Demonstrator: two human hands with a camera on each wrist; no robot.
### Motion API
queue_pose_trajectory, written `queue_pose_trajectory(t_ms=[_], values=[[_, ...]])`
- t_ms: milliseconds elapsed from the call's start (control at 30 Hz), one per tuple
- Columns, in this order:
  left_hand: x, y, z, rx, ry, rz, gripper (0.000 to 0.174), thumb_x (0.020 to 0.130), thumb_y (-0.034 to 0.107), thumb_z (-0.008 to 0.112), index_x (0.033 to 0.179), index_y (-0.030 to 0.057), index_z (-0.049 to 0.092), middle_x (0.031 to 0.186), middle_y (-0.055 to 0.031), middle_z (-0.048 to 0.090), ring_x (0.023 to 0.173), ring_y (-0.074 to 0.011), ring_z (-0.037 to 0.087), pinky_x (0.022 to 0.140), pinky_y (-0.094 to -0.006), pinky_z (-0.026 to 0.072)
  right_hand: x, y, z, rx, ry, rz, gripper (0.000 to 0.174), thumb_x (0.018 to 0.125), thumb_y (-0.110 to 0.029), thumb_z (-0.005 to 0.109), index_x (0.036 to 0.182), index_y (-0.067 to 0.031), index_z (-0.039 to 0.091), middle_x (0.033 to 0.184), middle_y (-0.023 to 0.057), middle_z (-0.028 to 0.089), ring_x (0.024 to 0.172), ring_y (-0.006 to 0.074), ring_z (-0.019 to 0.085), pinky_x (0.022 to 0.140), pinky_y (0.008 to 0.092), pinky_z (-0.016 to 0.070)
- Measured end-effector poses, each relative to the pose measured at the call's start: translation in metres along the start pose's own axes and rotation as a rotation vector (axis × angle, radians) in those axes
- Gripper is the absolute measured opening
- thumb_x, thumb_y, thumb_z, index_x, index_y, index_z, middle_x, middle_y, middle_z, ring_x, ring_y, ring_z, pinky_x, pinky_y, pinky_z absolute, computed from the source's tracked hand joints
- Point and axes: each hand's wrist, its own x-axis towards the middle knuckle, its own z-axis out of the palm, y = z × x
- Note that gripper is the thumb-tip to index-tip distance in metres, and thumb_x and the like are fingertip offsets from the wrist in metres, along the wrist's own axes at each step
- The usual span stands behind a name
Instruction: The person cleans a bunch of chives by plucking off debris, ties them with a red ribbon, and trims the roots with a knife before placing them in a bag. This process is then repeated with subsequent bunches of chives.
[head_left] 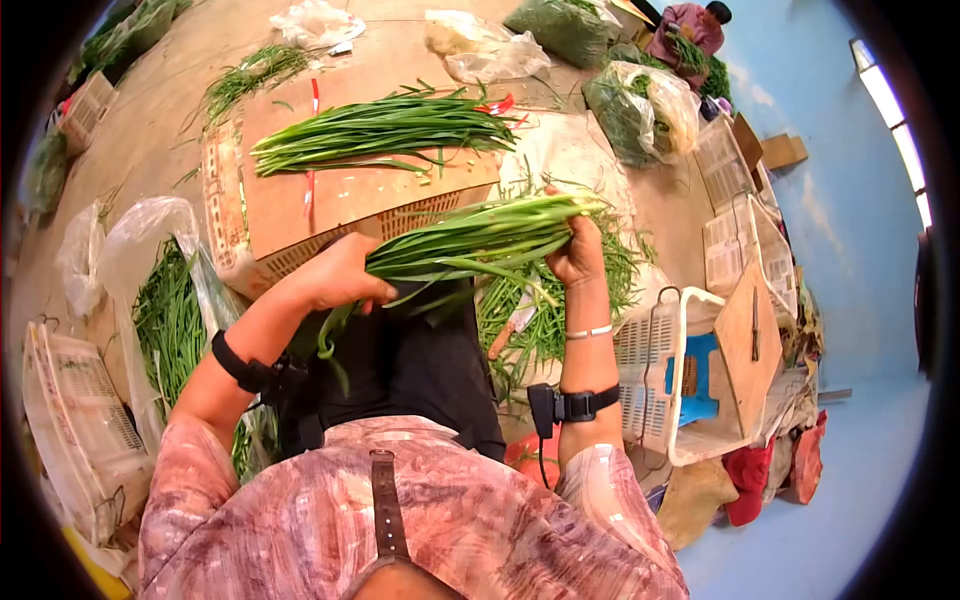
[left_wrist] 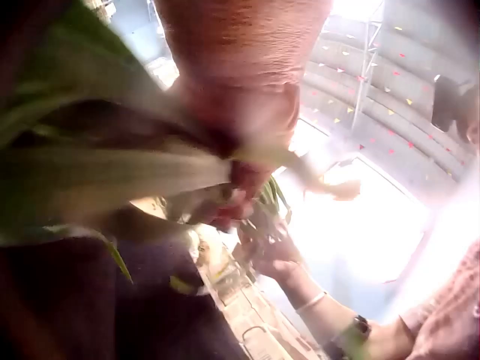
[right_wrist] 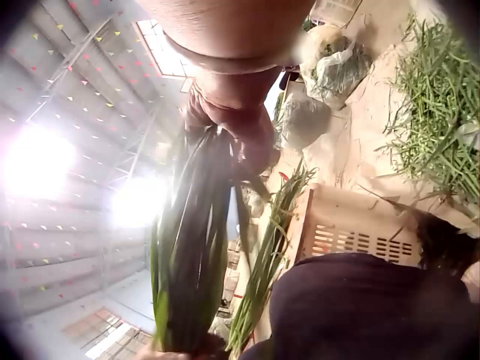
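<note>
A bunch of garlic chives (head_left: 470, 240), with long flat green leaves and paler stem ends, stretches between both hands above the lap. My left hand (head_left: 340, 272) grips the leafy end, where a few loose leaves dangle. Around the pale stem end, my right hand (head_left: 577, 252) has its fingers curled. The right wrist view shows the same leaves (right_wrist: 191, 247) hanging from that hand. Just beyond, another bunch (head_left: 385, 132) lies on a brown board (head_left: 275, 215) with red ties beside it. A knife (head_left: 515, 322) rests on the loose greens below my right hand.
The board sits over a plastic crate (head_left: 225, 200). Loose greens (head_left: 615, 280) spread on the floor at the right, and a plastic bag of greens (head_left: 170, 320) stands at the left. White crates (head_left: 650, 350) line the right wall. A person (head_left: 690, 35) sits far back.
</note>
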Motion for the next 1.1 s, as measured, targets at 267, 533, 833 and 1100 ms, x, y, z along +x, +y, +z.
queue_pose_trajectory(t_ms=[267, 533, 833, 1100], values=[[-0.022, -0.026, 0.014, -0.945, -0.423, -0.077, 0.035, 0.073, 0.017, 0.070, 0.095, 0.0000, 0.049, 0.057, -0.0022, 0.045, 0.040, -0.0042, 0.035, 0.039, -0.0200, 0.0266, -0.021, -0.011, -0.004, -0.153, -0.061, 0.114, 0.050, 0.087, -0.039, 0.053, 0.118, -0.0007, 0.049, 0.091, 0.0114, 0.061, 0.073, 0.0151, 0.059, 0.050, 0.0258, 0.0470], [-0.029, -0.058, 0.032, -1.084, -0.332, -0.182, 0.027, 0.077, 0.011, 0.062, 0.096, -0.0007, 0.048, 0.068, -0.0074, 0.049, 0.040, -0.0040, 0.035, 0.040, -0.0198, 0.0258, -0.031, 0.012, -0.023, -0.111, 0.004, 0.260, 0.042, 0.084, -0.025, 0.061, 0.114, 0.0022, 0.052, 0.064, 0.0000, 0.048, 0.054, 0.0079, 0.046, 0.042, 0.0181, 0.0299], [-0.037, -0.076, 0.040, -1.286, -0.279, -0.196, 0.015, 0.088, 0.014, 0.050, 0.098, 0.0030, 0.047, 0.073, -0.0080, 0.051, 0.040, -0.0058, 0.035, 0.040, -0.0217, 0.0264, -0.043, -0.011, -0.040, -0.365, -0.220, 0.251, 0.035, 0.077, -0.005, 0.063, 0.110, 0.0009, 0.055, 0.067, -0.0012, 0.050, 0.056, 0.0058, 0.043, 0.045, 0.0188, 0.0293], [-0.037, -0.072, 0.048, -1.272, -0.258, -0.220, 0.012, 0.089, 0.013, 0.049, 0.093, 0.0019, 0.048, 0.070, -0.0071, 0.050, 0.040, -0.0065, 0.035, 0.040, -0.0219, 0.0264, -0.041, -0.018, -0.050, -0.996, 0.010, 0.086, 0.016, 0.077, -0.001, 0.057, 0.090, 0.0042, 0.063, 0.069, 0.0053, 0.062, 0.053, 0.0082, 0.049, 0.049, 0.0220, 0.0406]])
